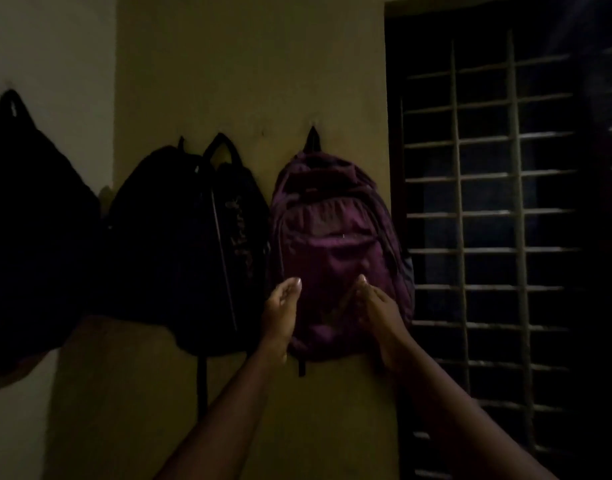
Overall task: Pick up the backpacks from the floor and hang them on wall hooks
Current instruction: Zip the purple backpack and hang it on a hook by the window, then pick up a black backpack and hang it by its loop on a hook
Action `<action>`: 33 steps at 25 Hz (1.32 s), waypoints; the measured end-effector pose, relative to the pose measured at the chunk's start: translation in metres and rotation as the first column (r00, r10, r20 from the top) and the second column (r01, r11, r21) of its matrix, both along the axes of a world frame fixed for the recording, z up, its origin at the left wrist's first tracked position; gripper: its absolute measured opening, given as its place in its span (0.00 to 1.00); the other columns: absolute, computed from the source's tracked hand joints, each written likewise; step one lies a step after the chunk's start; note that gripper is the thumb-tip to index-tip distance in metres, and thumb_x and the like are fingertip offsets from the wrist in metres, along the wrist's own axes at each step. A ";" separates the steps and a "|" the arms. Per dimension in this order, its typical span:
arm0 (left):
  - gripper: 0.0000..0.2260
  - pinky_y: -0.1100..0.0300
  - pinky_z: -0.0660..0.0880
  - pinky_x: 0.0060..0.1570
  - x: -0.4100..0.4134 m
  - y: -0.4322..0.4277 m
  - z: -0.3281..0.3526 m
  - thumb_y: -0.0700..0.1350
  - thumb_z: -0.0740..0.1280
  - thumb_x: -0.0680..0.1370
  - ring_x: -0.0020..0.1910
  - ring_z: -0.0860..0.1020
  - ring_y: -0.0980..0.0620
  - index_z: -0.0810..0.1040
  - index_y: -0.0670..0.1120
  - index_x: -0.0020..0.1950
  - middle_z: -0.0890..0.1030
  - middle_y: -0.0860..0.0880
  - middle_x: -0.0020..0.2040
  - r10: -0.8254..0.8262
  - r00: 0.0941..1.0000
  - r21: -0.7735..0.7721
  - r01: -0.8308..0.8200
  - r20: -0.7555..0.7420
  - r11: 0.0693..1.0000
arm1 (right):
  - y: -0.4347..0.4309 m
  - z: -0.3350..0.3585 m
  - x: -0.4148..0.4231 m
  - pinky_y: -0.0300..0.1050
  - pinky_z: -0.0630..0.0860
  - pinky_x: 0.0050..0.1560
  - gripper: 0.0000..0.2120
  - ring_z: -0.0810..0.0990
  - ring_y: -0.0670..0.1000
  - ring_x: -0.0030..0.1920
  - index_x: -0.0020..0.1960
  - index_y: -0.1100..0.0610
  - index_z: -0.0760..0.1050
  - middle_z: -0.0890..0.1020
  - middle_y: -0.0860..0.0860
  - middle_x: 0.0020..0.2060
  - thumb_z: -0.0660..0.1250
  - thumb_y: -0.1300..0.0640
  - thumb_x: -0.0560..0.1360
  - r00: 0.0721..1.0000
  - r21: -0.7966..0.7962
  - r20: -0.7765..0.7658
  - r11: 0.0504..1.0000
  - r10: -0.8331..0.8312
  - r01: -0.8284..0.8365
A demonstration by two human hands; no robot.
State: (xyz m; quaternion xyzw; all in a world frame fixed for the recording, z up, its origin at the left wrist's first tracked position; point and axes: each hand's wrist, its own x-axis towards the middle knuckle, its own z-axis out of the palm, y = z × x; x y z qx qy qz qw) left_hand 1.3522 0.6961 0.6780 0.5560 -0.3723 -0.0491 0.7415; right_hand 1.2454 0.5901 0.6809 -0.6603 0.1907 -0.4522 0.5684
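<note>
purple backpack (339, 244) — hung by loop | black backpacks (190, 244) — hung left

The room was very dark and grainy; the black fabric backpacks (190, 244) on the left were hard to see.

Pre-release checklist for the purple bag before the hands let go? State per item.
1. Purple bag top loop over a hook: ok, loop is pulled taut to a point on the wall; the hook itself is too dark to see.
2. Bag hangs straight: ok, roughly upright against the wall.
3. Left hand free of straps: ok, fingers open at the bag's lower left edge.
4. Right hand free of straps: ok, open at the lower front; contact cannot be told.
5. Clearance to the black bag: not ok, the two bags touch side by side.
6. More bags on the floor: cannot tell, floor is out of view.
</note>
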 end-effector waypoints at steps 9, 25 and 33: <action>0.22 0.60 0.63 0.61 -0.122 0.104 -0.202 0.54 0.59 0.78 0.69 0.68 0.51 0.68 0.46 0.70 0.70 0.48 0.71 -0.089 0.951 0.251 0.167 -0.295 0.953 | 0.130 -0.195 -0.136 0.51 0.65 0.68 0.25 0.67 0.55 0.71 0.71 0.55 0.66 0.69 0.54 0.71 0.56 0.44 0.78 0.982 0.320 -0.188 0.947 0.024 0.038; 0.19 0.58 0.63 0.61 -0.327 0.207 -0.427 0.51 0.59 0.79 0.65 0.69 0.50 0.68 0.48 0.70 0.71 0.48 0.70 -0.182 0.722 0.564 0.650 -0.667 0.509 | 0.263 -0.428 -0.351 0.45 0.70 0.60 0.21 0.71 0.56 0.67 0.68 0.58 0.69 0.73 0.55 0.67 0.59 0.50 0.79 0.880 0.707 -0.445 0.537 -0.168 0.460; 0.19 0.63 0.66 0.58 -0.372 0.057 -0.510 0.50 0.61 0.79 0.66 0.71 0.48 0.70 0.47 0.68 0.72 0.46 0.68 -0.423 0.748 0.797 0.597 -0.510 0.094 | 0.155 -0.558 -0.389 0.52 0.71 0.66 0.19 0.73 0.58 0.65 0.68 0.57 0.70 0.74 0.57 0.67 0.59 0.52 0.80 0.796 0.821 -0.485 0.127 -0.362 0.557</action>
